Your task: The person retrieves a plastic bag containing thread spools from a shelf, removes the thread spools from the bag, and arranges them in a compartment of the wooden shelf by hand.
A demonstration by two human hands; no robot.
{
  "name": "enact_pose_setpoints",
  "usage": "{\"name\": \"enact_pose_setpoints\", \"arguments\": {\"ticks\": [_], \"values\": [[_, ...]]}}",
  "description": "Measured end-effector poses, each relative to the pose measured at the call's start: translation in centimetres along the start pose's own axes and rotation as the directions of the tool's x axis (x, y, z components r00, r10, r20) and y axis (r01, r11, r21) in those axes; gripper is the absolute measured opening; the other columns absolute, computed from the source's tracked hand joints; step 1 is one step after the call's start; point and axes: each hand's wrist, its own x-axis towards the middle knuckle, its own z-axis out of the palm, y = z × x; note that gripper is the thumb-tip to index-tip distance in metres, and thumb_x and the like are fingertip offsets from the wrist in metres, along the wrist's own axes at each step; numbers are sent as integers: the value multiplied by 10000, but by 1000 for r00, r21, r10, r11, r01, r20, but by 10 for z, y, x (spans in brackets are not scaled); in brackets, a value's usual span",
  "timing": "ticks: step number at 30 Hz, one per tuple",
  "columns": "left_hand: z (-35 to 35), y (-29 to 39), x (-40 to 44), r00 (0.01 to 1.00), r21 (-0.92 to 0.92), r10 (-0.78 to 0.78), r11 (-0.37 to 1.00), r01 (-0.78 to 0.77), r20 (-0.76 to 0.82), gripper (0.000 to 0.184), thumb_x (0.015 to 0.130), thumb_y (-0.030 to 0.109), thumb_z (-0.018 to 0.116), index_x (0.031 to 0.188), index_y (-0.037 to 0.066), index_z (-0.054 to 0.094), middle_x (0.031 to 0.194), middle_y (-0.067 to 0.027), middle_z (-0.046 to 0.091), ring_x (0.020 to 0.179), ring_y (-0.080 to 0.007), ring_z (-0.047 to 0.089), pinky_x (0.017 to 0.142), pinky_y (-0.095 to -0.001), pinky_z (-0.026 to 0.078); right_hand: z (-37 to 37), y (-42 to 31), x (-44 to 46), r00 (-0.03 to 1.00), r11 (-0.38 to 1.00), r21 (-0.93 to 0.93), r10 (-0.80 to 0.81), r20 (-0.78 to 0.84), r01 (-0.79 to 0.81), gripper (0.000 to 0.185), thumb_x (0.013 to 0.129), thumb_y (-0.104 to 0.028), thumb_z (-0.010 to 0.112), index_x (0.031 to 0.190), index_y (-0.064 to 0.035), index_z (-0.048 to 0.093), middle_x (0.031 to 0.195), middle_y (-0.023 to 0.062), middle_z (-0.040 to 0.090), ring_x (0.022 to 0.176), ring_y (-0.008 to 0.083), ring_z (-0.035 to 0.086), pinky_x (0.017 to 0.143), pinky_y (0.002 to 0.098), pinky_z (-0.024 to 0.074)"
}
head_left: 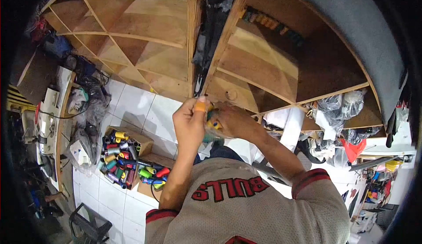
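Carefully, the left hand (188,122) is pinching an orange spool (200,107), while the right hand (236,122) is gripping a clear plastic bag (216,134) around a yellow spool (216,125); blur is hiding exactly how its fingers are bearing. Both hands are holding these aloft, before the wooden shelf's (263,79) lower edge. For good handling, the left should be pressing lightly, sparing the wound thread, and the right should be supporting the bag from beneath so nothing is slipping out. Beyond, mixed spools (119,159) are filling a cardboard box on the tiled floor (160,110), and farther off a spool row (269,23) is occupying the shelf's upper right compartment.
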Motion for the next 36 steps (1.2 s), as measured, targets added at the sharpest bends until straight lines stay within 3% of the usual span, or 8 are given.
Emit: {"name": "enact_pose_setpoints", "arguments": {"ticks": [6,8,14,19,23,26,30,36], "values": [[8,-11,0,998,-49,30,998,-28,49,263,901,192,553,734,-4,604,583,45,461,524,-29,363,466,-200,267,-62,-2,-16,974,738,635,165,156,-227,297,750,-87,681,1034,-45,605,967,97,628,923,202,604,823,313,472],[11,-7,-2,997,-97,-27,995,34,72,269,904,201,550,727,3,591,564,46,430,518,-24,352,446,-198,268,-75,8,-25,971,408,899,226,72,-162,276,785,-49,655,1053,-23,594,991,88,620,938,197,599,848,311,474],[17,-6,2,999,-84,5,997,-1,52,276,900,209,557,721,0,586,537,57,424,479,-22,342,430,-201,259,-112,80,-7,762,248,927,530,-373,281,404,776,-28,670,1120,59,476,1016,142,586,942,226,588,830,322,497],[21,-8,4,1000,-23,-17,1000,17,25,273,903,209,553,717,11,578,535,61,413,463,-23,330,412,-208,249,-131,180,50,494,350,896,748,-443,273,349,811,-102,646,1092,48,503,1039,130,582,959,199,572,852,308,471],[16,-10,5,995,-76,-99,992,100,18,274,909,203,544,725,1,575,557,58,418,512,-26,335,447,-206,265,-122,265,89,526,826,555,432,-733,95,350,833,-192,620,1086,31,527,1021,107,589,931,185,580,827,317,466],[10,-15,8,1000,10,8,1000,-7,-24,276,909,198,543,720,1,575,567,54,424,515,-31,339,452,-208,271,-126,307,121,695,222,717,179,-696,661,361,868,-265,555,1069,35,550,1007,117,601,902,194,587,830,341,461],[5,-12,8,997,-20,-42,999,40,-70,279,909,192,544,732,-18,590,565,50,433,518,-36,346,454,-214,271,-110,390,156,652,-759,401,40,-757,512,450,917,-348,439,1119,43,531,1075,159,572,859,223,598,826,364,465],[1,-25,15,991,-81,11,996,-21,-130,258,906,189,551,756,-13,607,552,52,448,507,-23,352,446,-204,267,-104,398,175,528,-840,202,114,-842,504,497,945,-409,312,1269,-38,385,1273,147,378,1104,279,422,953,434,310]]}}
